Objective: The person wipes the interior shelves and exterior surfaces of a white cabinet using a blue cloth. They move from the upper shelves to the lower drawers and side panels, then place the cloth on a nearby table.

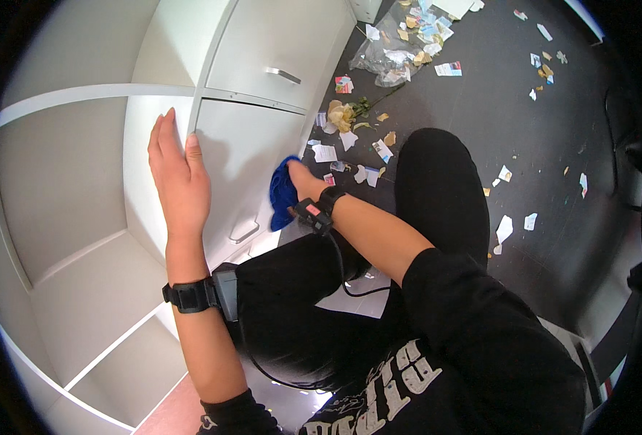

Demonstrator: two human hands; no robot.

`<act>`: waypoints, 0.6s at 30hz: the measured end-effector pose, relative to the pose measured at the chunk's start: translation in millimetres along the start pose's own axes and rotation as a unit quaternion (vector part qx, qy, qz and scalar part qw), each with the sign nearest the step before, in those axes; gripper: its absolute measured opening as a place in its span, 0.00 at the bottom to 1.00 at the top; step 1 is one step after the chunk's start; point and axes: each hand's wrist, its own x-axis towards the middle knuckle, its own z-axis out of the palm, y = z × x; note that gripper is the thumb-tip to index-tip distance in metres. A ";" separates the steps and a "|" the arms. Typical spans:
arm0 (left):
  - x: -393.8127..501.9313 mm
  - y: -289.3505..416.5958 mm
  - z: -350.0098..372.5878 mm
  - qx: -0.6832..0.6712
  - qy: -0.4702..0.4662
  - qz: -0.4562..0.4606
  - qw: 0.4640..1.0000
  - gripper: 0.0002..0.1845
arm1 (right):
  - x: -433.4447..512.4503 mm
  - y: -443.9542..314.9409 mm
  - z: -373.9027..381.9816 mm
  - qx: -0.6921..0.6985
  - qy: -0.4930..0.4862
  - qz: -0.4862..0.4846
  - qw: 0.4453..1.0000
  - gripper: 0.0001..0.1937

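My left hand (pixel 178 174) rests with spread fingers along the front edge of a white shelf panel (pixel 149 157) and holds nothing. A blue cloth (pixel 283 196) is bunched under my right hand (pixel 303 180), low beside a white cabinet door (pixel 245 141). My fingers are mostly hidden by the cloth and the wrist. That door has a metal handle (pixel 244 232) near its lower end. Another door above it carries a similar handle (pixel 283 75).
Torn paper scraps (pixel 325 153) litter the dark floor (pixel 528 136). A wilted pale rose (pixel 341 116) lies near the cabinet base. Beyond it is a clear plastic bag (pixel 372 57) with scraps on it. White open shelves (pixel 62 174) stand on the left. My bent knee (pixel 440 185) is beside my right arm.
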 end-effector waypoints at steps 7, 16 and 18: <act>9.0 43.0 -34.5 0.068 -0.013 -0.033 0.997 0.19 | -99.6 -190.9 1.9 0.199 0.075 -0.305 0.928 0.22; 83.4 93.0 -11.2 -0.267 0.085 0.054 0.959 0.10 | -162.7 -243.1 73.0 -0.220 0.123 -0.648 0.719 0.35; 95.5 88.0 -1.2 -0.268 0.057 0.021 0.962 0.14 | -159.1 -234.9 65.7 -0.237 0.115 -0.593 0.761 0.35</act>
